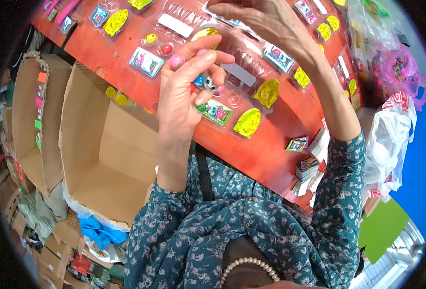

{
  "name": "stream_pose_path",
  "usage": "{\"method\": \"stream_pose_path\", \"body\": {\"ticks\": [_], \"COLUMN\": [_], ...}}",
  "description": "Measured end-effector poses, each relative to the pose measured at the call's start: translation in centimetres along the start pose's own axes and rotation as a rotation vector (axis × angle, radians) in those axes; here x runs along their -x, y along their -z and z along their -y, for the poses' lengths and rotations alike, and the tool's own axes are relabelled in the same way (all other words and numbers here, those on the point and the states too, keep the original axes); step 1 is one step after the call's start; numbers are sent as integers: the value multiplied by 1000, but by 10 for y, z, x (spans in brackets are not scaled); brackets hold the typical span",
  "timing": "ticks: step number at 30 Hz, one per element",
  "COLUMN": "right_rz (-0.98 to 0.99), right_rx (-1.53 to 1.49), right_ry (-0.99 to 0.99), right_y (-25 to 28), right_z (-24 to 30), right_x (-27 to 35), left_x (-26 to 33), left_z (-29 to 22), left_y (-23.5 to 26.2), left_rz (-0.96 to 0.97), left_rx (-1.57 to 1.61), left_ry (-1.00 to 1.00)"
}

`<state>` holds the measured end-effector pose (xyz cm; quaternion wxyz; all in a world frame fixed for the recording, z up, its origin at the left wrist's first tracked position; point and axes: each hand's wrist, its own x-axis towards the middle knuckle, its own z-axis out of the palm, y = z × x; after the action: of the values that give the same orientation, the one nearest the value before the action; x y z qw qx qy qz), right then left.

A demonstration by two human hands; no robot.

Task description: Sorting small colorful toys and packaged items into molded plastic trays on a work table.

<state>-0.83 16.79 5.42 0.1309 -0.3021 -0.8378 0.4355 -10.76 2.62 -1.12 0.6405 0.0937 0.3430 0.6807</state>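
over a red table, the left hand holds glossy multicoloured balls; right hand's grip unclear.

Right hand apparently cropped at top.

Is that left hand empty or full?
Not empty: the left hand holds a pink ball, with a blue piece and a black-and-white piece lower down. How many altogether, I can't tell.
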Motion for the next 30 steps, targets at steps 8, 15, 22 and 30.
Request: {"method": "stream_pose_path", "body": {"ticks": [8, 15, 22, 30], "right_rz": [94, -105, -388, -435], "right_rx": [-406, 80, 355, 433], "right_ry": [-63, 394, 627, 733], "right_y": [1, -22, -33, -39], "right_z": [19, 4, -8, -21], "right_x": [39, 75, 91, 101], "left_x": [-2, -7, -11, -5], "left_z": [1, 4, 17, 16], "left_y": [-4, 3, 12, -19], "left_rz": [-42, 105, 192, -83], "left_rx": [191, 606, 718, 591], "left_ry": [83, 307, 442, 328]}}
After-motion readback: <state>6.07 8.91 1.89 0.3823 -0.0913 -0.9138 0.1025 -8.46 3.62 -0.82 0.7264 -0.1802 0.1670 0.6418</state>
